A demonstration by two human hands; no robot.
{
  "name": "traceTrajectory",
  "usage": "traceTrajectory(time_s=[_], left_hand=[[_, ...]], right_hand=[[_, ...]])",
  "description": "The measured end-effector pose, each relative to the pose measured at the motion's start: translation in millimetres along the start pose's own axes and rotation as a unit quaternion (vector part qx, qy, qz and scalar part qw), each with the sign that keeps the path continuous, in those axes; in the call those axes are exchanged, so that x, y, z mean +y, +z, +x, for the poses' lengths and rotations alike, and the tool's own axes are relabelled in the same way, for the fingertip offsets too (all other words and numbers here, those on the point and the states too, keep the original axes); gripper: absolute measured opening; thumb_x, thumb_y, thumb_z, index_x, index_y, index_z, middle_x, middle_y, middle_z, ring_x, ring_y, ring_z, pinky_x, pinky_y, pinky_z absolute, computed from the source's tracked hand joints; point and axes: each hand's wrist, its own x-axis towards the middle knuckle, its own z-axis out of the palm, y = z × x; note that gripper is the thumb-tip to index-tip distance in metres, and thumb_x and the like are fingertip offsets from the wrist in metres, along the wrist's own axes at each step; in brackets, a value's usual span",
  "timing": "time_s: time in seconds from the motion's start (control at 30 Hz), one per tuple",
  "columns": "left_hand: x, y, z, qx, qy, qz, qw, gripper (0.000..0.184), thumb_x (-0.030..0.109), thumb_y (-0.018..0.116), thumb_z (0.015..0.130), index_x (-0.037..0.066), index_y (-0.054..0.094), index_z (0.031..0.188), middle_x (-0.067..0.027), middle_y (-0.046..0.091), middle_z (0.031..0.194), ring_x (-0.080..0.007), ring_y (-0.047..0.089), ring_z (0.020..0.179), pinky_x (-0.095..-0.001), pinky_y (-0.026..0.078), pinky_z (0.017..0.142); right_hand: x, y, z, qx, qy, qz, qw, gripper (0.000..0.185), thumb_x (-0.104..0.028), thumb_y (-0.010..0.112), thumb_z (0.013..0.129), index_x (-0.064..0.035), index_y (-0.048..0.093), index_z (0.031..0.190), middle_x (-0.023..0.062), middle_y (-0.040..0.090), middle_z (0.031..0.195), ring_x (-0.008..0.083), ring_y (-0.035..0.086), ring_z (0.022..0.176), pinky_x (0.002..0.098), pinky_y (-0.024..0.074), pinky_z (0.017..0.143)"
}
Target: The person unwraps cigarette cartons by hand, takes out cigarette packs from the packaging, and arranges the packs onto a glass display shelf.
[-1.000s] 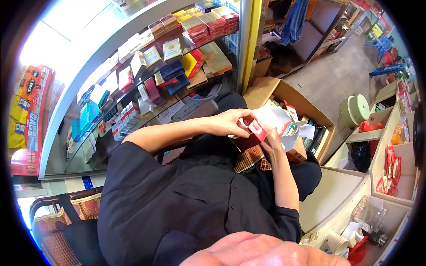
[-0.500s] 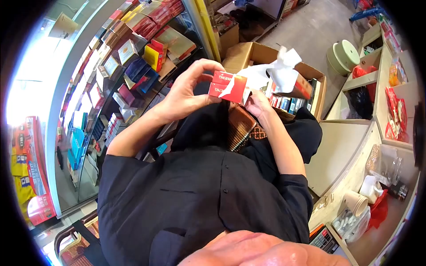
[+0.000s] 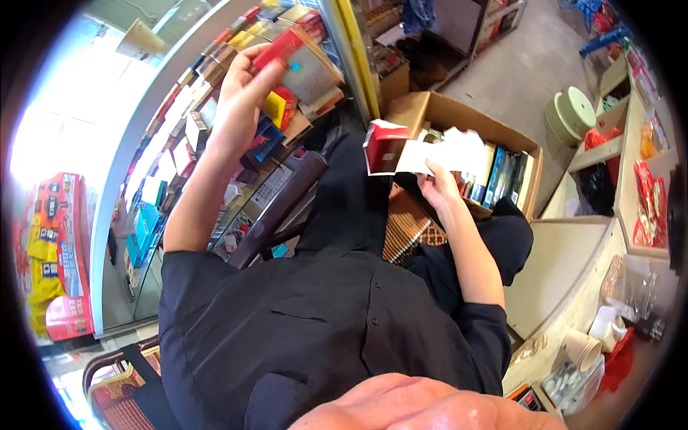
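Note:
My left hand (image 3: 244,97) reaches to the display shelf at the upper left, its fingers closed around red cigarette packs (image 3: 278,47). The packs are against a larger pale box (image 3: 312,75) with a blue-green mark; whether they rest on it I cannot tell. In front of my knees, my right hand (image 3: 439,185) pinches a torn, opened cigarette carton (image 3: 414,158), white inside and red outside. Its red end (image 3: 385,147) gapes toward the left, and no packs show in it. Behind the carton stands a cardboard box (image 3: 527,147) holding several upright packs and cartons.
Cigarette packs fill the glass display case (image 3: 179,147) on the left. A yellow-edged post (image 3: 358,64) rises beside it. Green round stools (image 3: 570,115) stand on the floor at the upper right. Wooden shelving (image 3: 602,168) with bags and paper cups (image 3: 579,347) lines the right side.
My left hand has moved up and left to the shelf, taking the red packs away from the carton. The torn carton stays in my right hand, now turned with its opening visible. The view has shifted slightly.

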Motion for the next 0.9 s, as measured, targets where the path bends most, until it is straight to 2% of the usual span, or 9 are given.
traceTrajectory(time_s=[0.17, 0.2, 0.3, 0.47, 0.6, 0.7, 0.8, 0.83, 0.9], left_hand=[[-28.0, -59.3, 71.8, 0.043, -0.073, -0.018, 0.996, 0.038, 0.022, 0.066, 0.090, 0.000, 0.052, 0.118, -0.0097, 0.062, 0.106, -0.0175, 0.060, 0.097, -0.0306, 0.046, 0.087], [-35.6, -67.0, 86.3, 0.060, -0.081, -0.038, 0.994, 0.034, 0.022, 0.067, 0.090, 0.001, 0.056, 0.114, -0.0087, 0.063, 0.102, -0.0171, 0.061, 0.092, -0.0301, 0.048, 0.082], [-57.3, -89.7, 127.7, 0.026, -0.075, -0.021, 0.997, 0.036, 0.027, 0.068, 0.089, 0.002, 0.058, 0.112, -0.0073, 0.061, 0.105, -0.0143, 0.058, 0.095, -0.0257, 0.047, 0.084], [-55.5, -80.5, 170.9, 0.102, -0.068, 0.028, 0.992, 0.028, 0.025, 0.073, 0.085, 0.007, 0.059, 0.101, -0.0052, 0.061, 0.090, -0.0160, 0.061, 0.079, -0.0218, 0.049, 0.054], [-49.2, -74.6, 179.8, 0.114, -0.092, 0.016, 0.989, 0.028, 0.024, 0.073, 0.085, 0.007, 0.059, 0.103, -0.0044, 0.062, 0.089, -0.0165, 0.062, 0.083, -0.0236, 0.052, 0.064], [-50.7, -76.4, 176.8, 0.168, -0.025, -0.009, 0.986, 0.031, 0.024, 0.072, 0.085, 0.008, 0.059, 0.108, -0.0048, 0.063, 0.097, -0.0179, 0.063, 0.086, -0.0296, 0.052, 0.080], [-88.2, -129.9, 193.2, 0.124, 0.096, 0.052, 0.986, 0.039, 0.026, 0.074, 0.083, 0.007, 0.060, 0.114, -0.0072, 0.064, 0.103, -0.0208, 0.064, 0.090, -0.0345, 0.047, 0.091], [-94.2, -141.7, 192.8, 0.106, 0.205, 0.395, 0.889, 0.043, 0.029, 0.074, 0.082, 0.006, 0.059, 0.115, -0.0094, 0.065, 0.105, -0.0222, 0.064, 0.093, -0.0346, 0.047, 0.090], [-81.5, -127.6, 179.6, 0.073, 0.283, 0.684, 0.668, 0.047, 0.031, 0.075, 0.081, 0.005, 0.059, 0.117, -0.0116, 0.065, 0.107, -0.0236, 0.064, 0.096, -0.0347, 0.047, 0.089]], right_hand=[[0.0, 13.5, -18.3, 0.008, 0.022, -0.029, 0.999, 0.013, -0.008, 0.058, 0.092, -0.0057, 0.058, 0.104, 0.0065, 0.065, 0.087, 0.0137, 0.063, 0.071, 0.0206, 0.0506, 0.048], [0.8, 14.3, -19.0, 0.000, 0.019, -0.057, 0.998, 0.011, -0.015, 0.058, 0.093, -0.0058, 0.061, 0.098, 0.0036, 0.064, 0.084, 0.0113, 0.059, 0.067, 0.0216, 0.0503, 0.050], [-0.3, 18.3, -21.0, -0.009, 0.015, -0.084, 0.996, 0.011, -0.015, 0.057, 0.093, -0.0064, 0.061, 0.099, 0.0029, 0.064, 0.083, 0.0109, 0.058, 0.065, 0.0216, 0.0496, 0.050], [-6.0, 31.0, -32.9, -0.011, -0.002, -0.102, 0.995, 0.014, -0.018, 0.052, 0.096, -0.0073, 0.059, 0.103, 0.0027, 0.064, 0.084, 0.0109, 0.058, 0.066, 0.0224, 0.0482, 0.051], [-8.6, 34.9, -37.5, 0.003, -0.006, -0.087, 0.996, 0.015, -0.018, 0.051, 0.096, -0.0073, 0.058, 0.103, 0.0028, 0.064, 0.084, 0.0113, 0.058, 0.067, 0.0236, 0.0478, 0.051], [-9.8, 36.8, -38.5, -0.006, -0.010, -0.090, 0.996, 0.015, -0.018, 0.051, 0.096, -0.0069, 0.058, 0.103, 0.0026, 0.064, 0.084, 0.0114, 0.058, 0.068, 0.0240, 0.0472, 0.053], [-8.2, 37.8, -38.0, -0.018, -0.002, -0.089, 0.996, 0.016, -0.019, 0.051, 0.096, -0.0073, 0.058, 0.104, 0.0021, 0.064, 0.084, 0.0108, 0.058, 0.067, 0.0233, 0.0461, 0.053], [-8.5, 41.2, -40.5, -0.010, 0.005, -0.095, 0.995, 0.016, -0.019, 0.051, 0.096, -0.0075, 0.058, 0.104, 0.0020, 0.064, 0.085, 0.0106, 0.058, 0.067, 0.0231, 0.0457, 0.054], [-6.5, 43.4, -41.6, -0.002, 0.013, -0.101, 0.995, 0.016, -0.019, 0.052, 0.096, -0.0077, 0.059, 0.104, 0.0020, 0.064, 0.085, 0.0103, 0.058, 0.068, 0.0228, 0.0453, 0.054]])
